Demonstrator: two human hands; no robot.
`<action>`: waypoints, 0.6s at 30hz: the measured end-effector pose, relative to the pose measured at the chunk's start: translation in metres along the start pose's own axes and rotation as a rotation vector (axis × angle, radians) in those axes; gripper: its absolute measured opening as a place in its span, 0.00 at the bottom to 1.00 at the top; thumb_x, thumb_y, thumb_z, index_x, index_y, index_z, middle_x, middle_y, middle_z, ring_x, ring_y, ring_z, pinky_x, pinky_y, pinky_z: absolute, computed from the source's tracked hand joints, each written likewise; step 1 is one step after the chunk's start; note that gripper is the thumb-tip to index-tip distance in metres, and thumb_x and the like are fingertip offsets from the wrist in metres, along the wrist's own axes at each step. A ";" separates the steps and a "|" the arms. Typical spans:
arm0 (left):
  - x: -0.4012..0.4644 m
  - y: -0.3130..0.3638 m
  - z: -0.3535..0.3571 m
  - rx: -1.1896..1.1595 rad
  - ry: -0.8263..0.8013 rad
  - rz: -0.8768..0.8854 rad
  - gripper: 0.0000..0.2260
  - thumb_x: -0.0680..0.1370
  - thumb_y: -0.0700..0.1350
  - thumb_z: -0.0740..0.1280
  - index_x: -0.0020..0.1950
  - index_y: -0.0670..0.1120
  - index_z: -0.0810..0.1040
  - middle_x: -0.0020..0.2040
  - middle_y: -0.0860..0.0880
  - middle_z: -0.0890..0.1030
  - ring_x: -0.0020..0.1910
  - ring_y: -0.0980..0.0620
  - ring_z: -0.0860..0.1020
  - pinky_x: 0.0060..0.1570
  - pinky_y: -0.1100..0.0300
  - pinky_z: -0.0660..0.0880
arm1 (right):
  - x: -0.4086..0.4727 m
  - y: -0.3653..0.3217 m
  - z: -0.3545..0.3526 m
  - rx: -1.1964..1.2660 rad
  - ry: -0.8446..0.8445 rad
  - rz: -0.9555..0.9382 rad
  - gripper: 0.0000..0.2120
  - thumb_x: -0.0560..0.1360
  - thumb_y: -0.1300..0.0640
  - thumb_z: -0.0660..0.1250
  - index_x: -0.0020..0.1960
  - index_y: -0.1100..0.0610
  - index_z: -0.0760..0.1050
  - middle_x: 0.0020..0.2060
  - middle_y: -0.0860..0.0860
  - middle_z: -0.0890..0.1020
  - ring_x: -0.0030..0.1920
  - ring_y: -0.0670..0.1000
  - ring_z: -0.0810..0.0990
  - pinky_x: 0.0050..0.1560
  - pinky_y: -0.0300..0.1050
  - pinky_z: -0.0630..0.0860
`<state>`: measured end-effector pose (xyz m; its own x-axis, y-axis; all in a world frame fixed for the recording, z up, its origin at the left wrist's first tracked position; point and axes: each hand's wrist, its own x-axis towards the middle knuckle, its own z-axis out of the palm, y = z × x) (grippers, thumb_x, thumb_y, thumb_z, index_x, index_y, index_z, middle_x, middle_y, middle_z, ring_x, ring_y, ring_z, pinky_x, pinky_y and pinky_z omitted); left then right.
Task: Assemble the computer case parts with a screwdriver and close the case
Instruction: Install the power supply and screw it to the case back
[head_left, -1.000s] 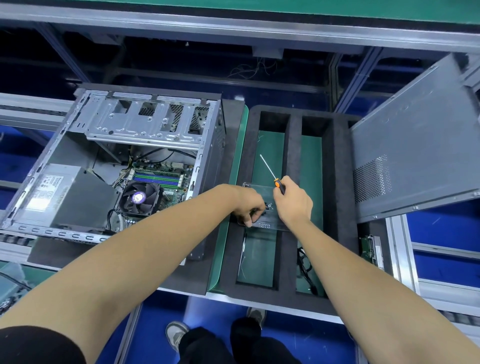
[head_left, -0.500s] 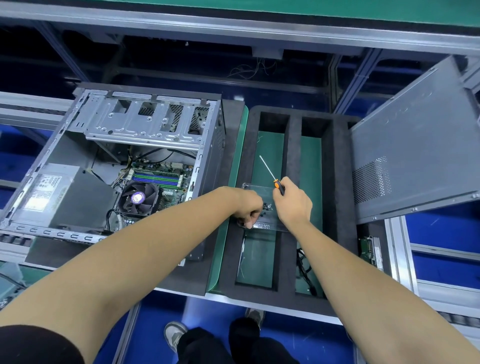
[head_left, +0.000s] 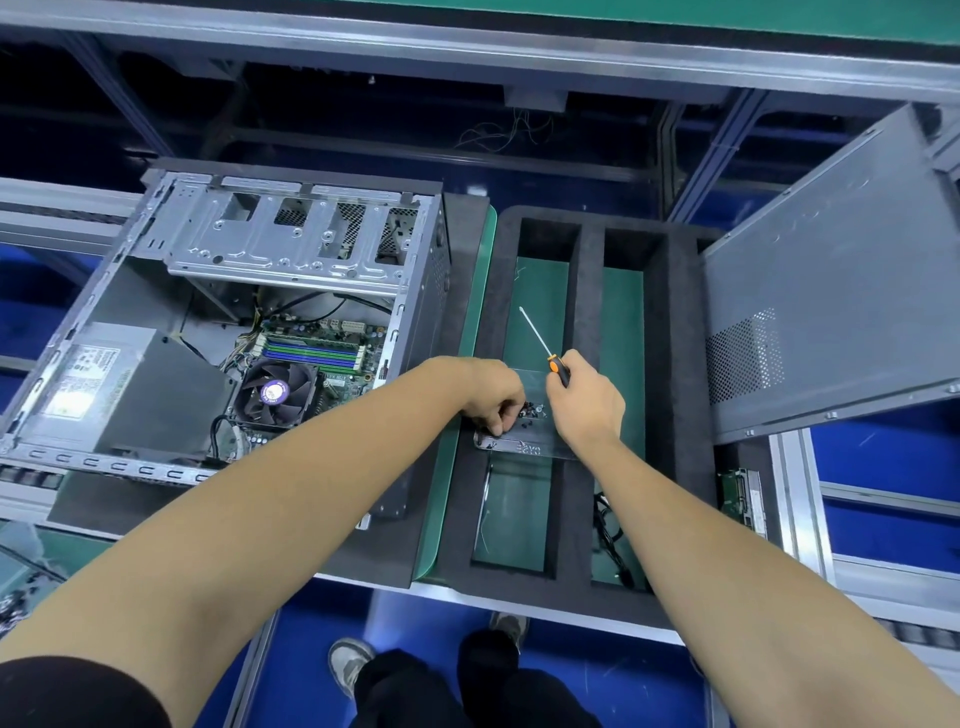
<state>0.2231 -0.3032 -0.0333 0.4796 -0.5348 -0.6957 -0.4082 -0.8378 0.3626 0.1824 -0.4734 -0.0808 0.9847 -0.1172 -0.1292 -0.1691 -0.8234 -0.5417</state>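
my right hand (head_left: 584, 402) fists the screwdriver (head_left: 543, 345), steel shaft toward 11 o'clock; left hand (head_left: 493, 397) curls, pinching tiny dark screws (head_left: 530, 411) in the clear plastic tray (head_left: 524, 441).

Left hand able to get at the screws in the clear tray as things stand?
Probably yes: the left hand is already curled over the clear tray, fingertips beside the screws; the right hand, holding the screwdriver, leaves them uncovered.
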 end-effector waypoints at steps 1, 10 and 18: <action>0.000 0.001 0.000 0.008 -0.010 0.004 0.05 0.74 0.41 0.76 0.47 0.46 0.83 0.36 0.55 0.81 0.35 0.59 0.77 0.34 0.64 0.70 | 0.000 0.000 0.000 0.001 0.000 0.001 0.12 0.81 0.50 0.59 0.41 0.52 0.64 0.29 0.50 0.76 0.31 0.56 0.73 0.33 0.47 0.68; -0.003 0.013 0.003 0.143 -0.131 0.079 0.07 0.73 0.39 0.76 0.46 0.48 0.82 0.37 0.52 0.82 0.38 0.52 0.80 0.39 0.58 0.76 | 0.000 0.001 0.002 0.002 0.004 -0.003 0.13 0.81 0.50 0.60 0.39 0.50 0.62 0.28 0.49 0.75 0.30 0.54 0.72 0.30 0.46 0.65; -0.007 0.019 -0.008 0.238 -0.136 0.079 0.08 0.73 0.34 0.71 0.47 0.46 0.82 0.36 0.54 0.82 0.37 0.56 0.79 0.36 0.62 0.71 | -0.001 0.001 0.001 0.011 -0.020 -0.004 0.11 0.80 0.51 0.59 0.41 0.52 0.63 0.30 0.50 0.75 0.36 0.60 0.74 0.38 0.51 0.72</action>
<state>0.2182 -0.3160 -0.0163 0.3372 -0.5640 -0.7538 -0.6183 -0.7365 0.2745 0.1810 -0.4733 -0.0821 0.9843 -0.1031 -0.1433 -0.1659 -0.8179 -0.5510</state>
